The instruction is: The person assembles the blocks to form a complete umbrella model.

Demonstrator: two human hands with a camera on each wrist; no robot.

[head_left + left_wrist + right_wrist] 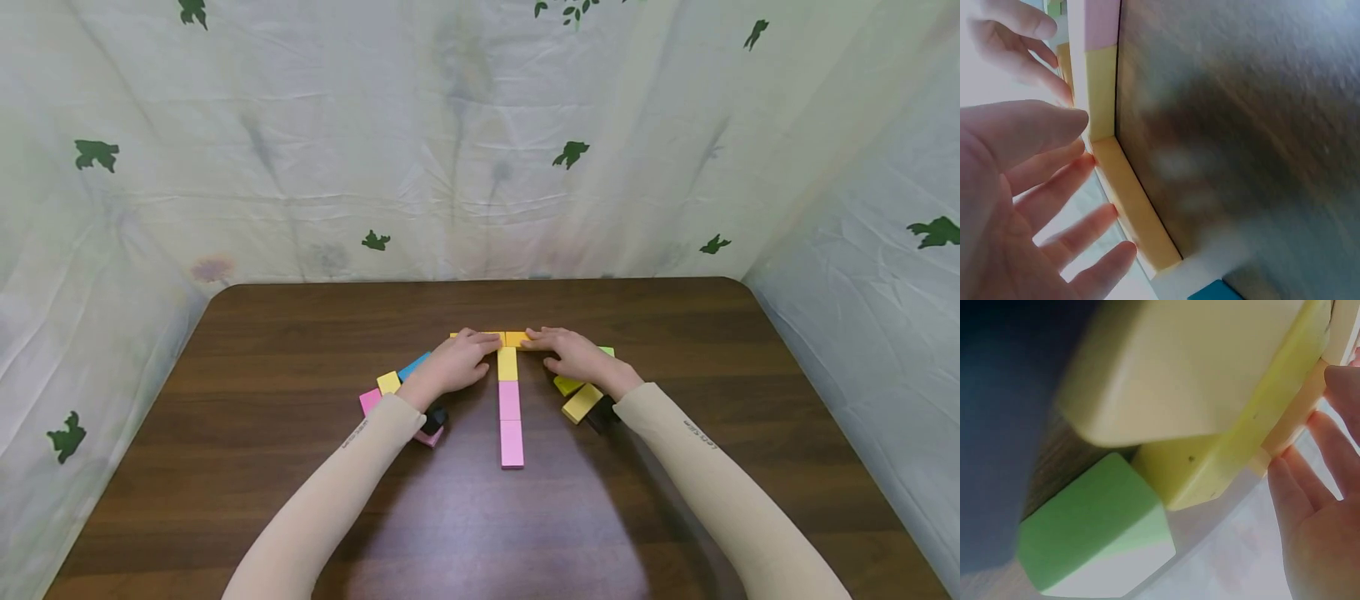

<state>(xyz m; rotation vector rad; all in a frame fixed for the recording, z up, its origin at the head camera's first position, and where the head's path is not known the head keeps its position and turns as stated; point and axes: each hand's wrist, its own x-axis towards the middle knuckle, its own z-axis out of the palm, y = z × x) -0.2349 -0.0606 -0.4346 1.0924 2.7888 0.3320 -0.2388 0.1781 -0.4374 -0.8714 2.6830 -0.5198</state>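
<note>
A T of blocks lies on the brown table. Its stem is a yellow block with two pink blocks in line below it. Across the top run orange blocks, one to the left and one to the right. My left hand rests its extended fingertips along the far side of the left orange block. On the other side, my right hand touches the right orange block with its fingertips, fingers nearly straight. Both hands partly cover the bar in the head view.
Left of the T, partly under my left wrist, lie a blue block, a small yellow block and pink blocks. Under my right wrist are a yellow block, a yellow-green block and a green block. A patterned curtain hangs behind.
</note>
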